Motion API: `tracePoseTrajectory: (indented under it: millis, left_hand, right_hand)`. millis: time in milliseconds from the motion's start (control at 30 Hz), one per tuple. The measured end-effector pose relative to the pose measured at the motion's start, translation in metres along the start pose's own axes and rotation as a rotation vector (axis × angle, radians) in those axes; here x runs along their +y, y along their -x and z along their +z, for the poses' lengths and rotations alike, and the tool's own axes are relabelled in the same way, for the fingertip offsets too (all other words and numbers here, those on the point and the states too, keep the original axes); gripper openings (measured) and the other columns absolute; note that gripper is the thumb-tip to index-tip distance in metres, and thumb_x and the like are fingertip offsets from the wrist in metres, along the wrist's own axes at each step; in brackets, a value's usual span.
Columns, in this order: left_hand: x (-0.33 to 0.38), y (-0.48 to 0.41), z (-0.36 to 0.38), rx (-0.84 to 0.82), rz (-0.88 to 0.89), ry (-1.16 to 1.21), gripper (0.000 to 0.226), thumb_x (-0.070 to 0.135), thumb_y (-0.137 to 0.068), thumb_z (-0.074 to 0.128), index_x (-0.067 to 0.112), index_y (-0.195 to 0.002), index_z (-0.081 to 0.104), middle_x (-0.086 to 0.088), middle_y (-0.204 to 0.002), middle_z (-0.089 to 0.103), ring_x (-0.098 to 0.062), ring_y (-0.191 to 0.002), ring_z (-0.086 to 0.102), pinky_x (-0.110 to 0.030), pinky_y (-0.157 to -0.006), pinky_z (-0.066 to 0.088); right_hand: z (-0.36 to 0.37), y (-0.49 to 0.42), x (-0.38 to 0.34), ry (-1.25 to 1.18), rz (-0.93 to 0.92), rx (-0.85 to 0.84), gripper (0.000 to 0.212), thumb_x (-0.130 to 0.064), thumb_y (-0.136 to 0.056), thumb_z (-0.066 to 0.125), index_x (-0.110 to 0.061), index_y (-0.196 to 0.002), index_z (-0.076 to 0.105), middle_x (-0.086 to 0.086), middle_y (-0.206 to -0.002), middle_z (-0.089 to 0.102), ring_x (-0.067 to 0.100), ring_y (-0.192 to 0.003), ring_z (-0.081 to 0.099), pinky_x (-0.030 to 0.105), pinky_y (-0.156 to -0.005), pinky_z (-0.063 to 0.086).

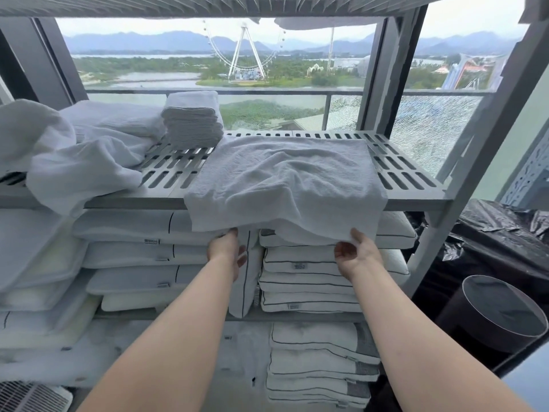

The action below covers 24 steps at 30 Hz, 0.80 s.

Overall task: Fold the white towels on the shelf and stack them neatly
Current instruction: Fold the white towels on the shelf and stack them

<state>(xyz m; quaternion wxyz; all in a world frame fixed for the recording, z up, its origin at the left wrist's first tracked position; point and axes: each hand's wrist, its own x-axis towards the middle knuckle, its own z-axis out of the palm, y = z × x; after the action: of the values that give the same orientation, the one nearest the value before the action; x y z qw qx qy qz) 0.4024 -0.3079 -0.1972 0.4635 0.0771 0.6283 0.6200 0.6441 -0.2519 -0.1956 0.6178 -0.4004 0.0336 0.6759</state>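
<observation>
A white towel [285, 179] lies spread on the grey slotted shelf [407, 176], its near edge hanging over the shelf's front. My left hand [227, 251] pinches the hanging edge at its lower left. My right hand [356, 254] pinches the same edge at the lower right. A neat stack of folded white towels [193, 120] stands at the back of the shelf, left of centre. A heap of unfolded white towels [74, 156] fills the shelf's left end.
Stacked white pillows [133, 251] fill the shelf below, and more folded linen [320, 367] sits lower down. A black bin [502, 316] and black plastic bags [490, 233] stand to the right of the rack. A window is behind the shelf.
</observation>
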Motion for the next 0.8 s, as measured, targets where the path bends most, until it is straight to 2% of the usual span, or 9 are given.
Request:
tracePoseTrajectory:
  millis: [167, 233, 300, 367, 433, 533, 667, 800]
  left_hand:
    - [-0.014, 0.018, 0.034, -0.345, -0.036, 0.182, 0.024, 0.034, -0.098, 0.049, 0.018, -0.093, 0.066, 0.0, -0.088, 0.07, -0.02, -0.084, 0.064, -0.034, -0.073, 0.05]
    - [-0.019, 0.024, 0.043, -0.404, -0.041, 0.273, 0.02, 0.027, -0.094, 0.046, 0.016, -0.09, 0.062, -0.004, -0.093, 0.064, -0.023, -0.084, 0.059, -0.039, -0.076, 0.052]
    - [-0.024, 0.028, 0.052, -0.455, -0.059, 0.309, 0.017, 0.029, -0.09, 0.053, 0.015, -0.096, 0.061, -0.006, -0.105, 0.06, -0.026, -0.093, 0.059, -0.047, -0.084, 0.054]
    - [-0.025, 0.033, 0.06, -0.491, -0.074, 0.375, 0.032, 0.038, -0.09, 0.065, 0.017, -0.114, 0.064, -0.008, -0.115, 0.065, -0.029, -0.106, 0.064, -0.057, -0.091, 0.052]
    - [-0.023, 0.037, 0.067, -0.452, -0.082, 0.444, 0.039, 0.04, -0.092, 0.066, 0.018, -0.124, 0.063, -0.01, -0.119, 0.069, -0.029, -0.109, 0.067, -0.053, -0.09, 0.055]
    - [-0.022, 0.039, 0.068, -0.335, -0.052, 0.479, 0.034, 0.032, -0.093, 0.066, 0.016, -0.123, 0.063, -0.01, -0.119, 0.07, -0.027, -0.107, 0.067, -0.04, -0.084, 0.059]
    - [-0.022, 0.041, 0.063, -0.199, -0.041, 0.488, 0.027, 0.027, -0.091, 0.069, 0.018, -0.117, 0.067, -0.004, -0.113, 0.072, -0.023, -0.102, 0.069, -0.032, -0.068, 0.058]
    - [-0.026, 0.041, 0.057, -0.117, -0.024, 0.5, 0.019, 0.019, -0.092, 0.068, 0.018, -0.112, 0.069, -0.005, -0.113, 0.072, -0.026, -0.105, 0.068, -0.045, -0.089, 0.058]
  right_hand:
    - [0.005, 0.003, 0.014, -0.001, 0.019, -0.02, 0.023, -0.021, -0.084, 0.079, -0.016, -0.101, 0.064, -0.002, -0.079, 0.06, 0.014, -0.073, 0.059, 0.026, -0.079, 0.054]
    - [0.005, 0.005, 0.017, -0.058, 0.01, -0.028, 0.03, -0.021, -0.085, 0.078, -0.013, -0.11, 0.065, -0.001, -0.089, 0.065, 0.014, -0.082, 0.063, 0.028, -0.095, 0.052]
    - [0.002, 0.006, 0.022, -0.13, 0.008, -0.049, 0.039, -0.022, -0.087, 0.076, -0.01, -0.122, 0.065, 0.003, -0.108, 0.071, 0.018, -0.098, 0.067, 0.032, -0.103, 0.05]
    - [0.001, 0.011, 0.032, -0.131, 0.012, -0.105, 0.044, -0.027, -0.088, 0.075, -0.01, -0.126, 0.064, 0.007, -0.119, 0.07, 0.021, -0.106, 0.067, 0.035, -0.103, 0.05]
    - [0.004, 0.016, 0.041, -0.04, -0.002, -0.169, 0.045, -0.034, -0.088, 0.074, -0.013, -0.126, 0.064, 0.006, -0.119, 0.07, 0.021, -0.103, 0.066, 0.033, -0.101, 0.049]
    - [0.013, 0.021, 0.048, 0.149, -0.022, -0.19, 0.036, -0.031, -0.089, 0.074, -0.015, -0.121, 0.066, 0.006, -0.117, 0.071, 0.022, -0.098, 0.066, 0.031, -0.092, 0.05]
    - [0.017, 0.024, 0.054, 0.319, -0.068, -0.088, 0.021, -0.019, -0.088, 0.075, -0.009, -0.104, 0.067, 0.013, -0.113, 0.07, 0.029, -0.096, 0.067, 0.038, -0.086, 0.058]
    - [0.014, 0.027, 0.051, 0.235, -0.165, 0.023, 0.01, -0.009, -0.09, 0.071, -0.01, -0.091, 0.061, 0.015, -0.108, 0.069, 0.029, -0.089, 0.069, 0.044, -0.075, 0.062]
